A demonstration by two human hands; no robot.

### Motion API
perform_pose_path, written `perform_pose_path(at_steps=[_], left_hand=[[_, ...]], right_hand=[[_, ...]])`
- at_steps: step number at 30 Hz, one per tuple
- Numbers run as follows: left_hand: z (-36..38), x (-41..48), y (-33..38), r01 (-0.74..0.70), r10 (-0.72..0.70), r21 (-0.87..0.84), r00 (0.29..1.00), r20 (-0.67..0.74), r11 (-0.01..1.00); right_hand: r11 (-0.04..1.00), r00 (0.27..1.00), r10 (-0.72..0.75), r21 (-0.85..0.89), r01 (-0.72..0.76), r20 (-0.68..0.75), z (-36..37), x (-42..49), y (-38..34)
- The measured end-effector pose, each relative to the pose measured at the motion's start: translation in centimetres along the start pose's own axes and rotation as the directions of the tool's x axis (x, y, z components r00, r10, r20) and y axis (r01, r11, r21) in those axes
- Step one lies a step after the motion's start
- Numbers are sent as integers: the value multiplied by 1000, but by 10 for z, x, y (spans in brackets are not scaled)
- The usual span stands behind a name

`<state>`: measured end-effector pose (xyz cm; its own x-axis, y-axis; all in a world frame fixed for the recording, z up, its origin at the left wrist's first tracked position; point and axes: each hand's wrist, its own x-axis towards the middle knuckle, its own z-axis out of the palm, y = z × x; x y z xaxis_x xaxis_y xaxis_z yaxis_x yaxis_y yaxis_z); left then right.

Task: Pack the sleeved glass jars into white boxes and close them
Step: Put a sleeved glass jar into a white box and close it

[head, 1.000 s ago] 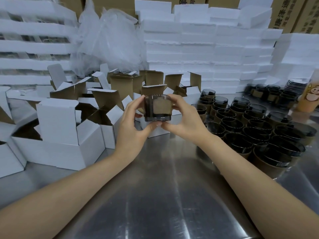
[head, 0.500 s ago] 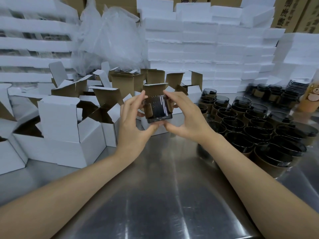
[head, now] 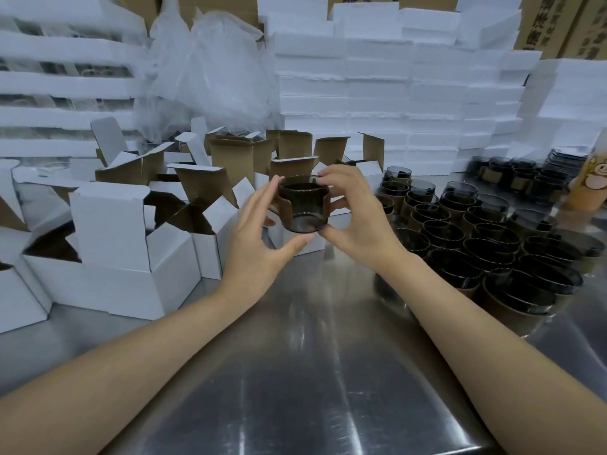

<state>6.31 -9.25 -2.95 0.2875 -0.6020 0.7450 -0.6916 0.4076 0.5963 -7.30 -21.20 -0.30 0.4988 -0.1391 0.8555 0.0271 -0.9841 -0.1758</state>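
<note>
Above the steel table (head: 295,372): one sleeved jar (head: 303,206) is held upright in mid-air, clear of every box.
Left hand (head: 259,247): side and base are pinched between fingers and thumb.
Right hand (head: 359,221): rim and base are gripped by curled fingertips.
Drop risk: smooth glass could be let slip onto steel if one hand is released early.
Open white boxes (head: 124,280): raised flaps could be caught by the jar on entry.

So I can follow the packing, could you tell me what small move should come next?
Probably lower the sleeved jar into the open white box to its left: the left hand and right hand hold it aloft, sleeve on, and that box's flaps stand open.
</note>
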Motion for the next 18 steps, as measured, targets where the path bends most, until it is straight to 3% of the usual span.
perform_pose_path(at_steps=[5, 9, 18], left_hand=[[0, -3, 2, 81, -79, -28, 995, 63, 996], [2, -3, 2, 75, -74, -9, 995, 69, 997], [1, 0, 0, 1, -1, 2, 1000, 6, 1000]], right_hand=[[993, 996, -89, -72, 89, 8, -3, -1, 1], [987, 984, -114, -94, 127, 135, -2, 1, 0], [999, 978, 26, 18, -31, 205, -2, -2, -4]])
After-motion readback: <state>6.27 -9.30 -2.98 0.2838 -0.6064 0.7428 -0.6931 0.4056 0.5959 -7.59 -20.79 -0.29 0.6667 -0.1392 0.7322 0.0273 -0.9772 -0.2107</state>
